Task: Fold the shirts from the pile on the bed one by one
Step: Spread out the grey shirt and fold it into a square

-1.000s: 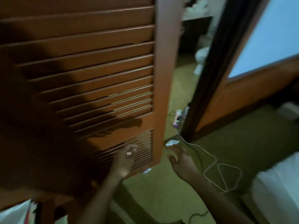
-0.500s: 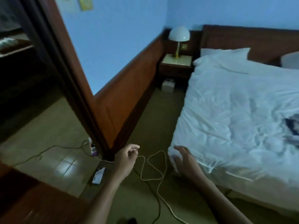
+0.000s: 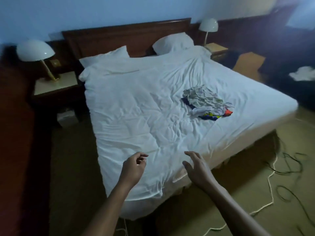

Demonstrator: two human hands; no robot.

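Observation:
A crumpled pile of shirts (image 3: 207,103), white on top with dark blue, yellow and red cloth beneath, lies on the right half of a wide bed (image 3: 136,116) with a wrinkled white sheet. My left hand (image 3: 133,168) hovers over the bed's near corner, fingers loosely curled, holding nothing. My right hand (image 3: 197,166) is beside it with fingers spread, also empty. Both hands are far from the pile, which lies well beyond them to the right.
Two pillows (image 3: 172,43) rest against a dark wooden headboard (image 3: 126,34). Nightstands with white lamps (image 3: 35,51) flank the bed. White and black cables (image 3: 271,178) trail over the carpet at right. White cloth (image 3: 302,75) lies on dark furniture at far right.
The view has swung from a louvred door, past the bed's side, to the whole bed with the pile. Both hands stay out in front, empty.

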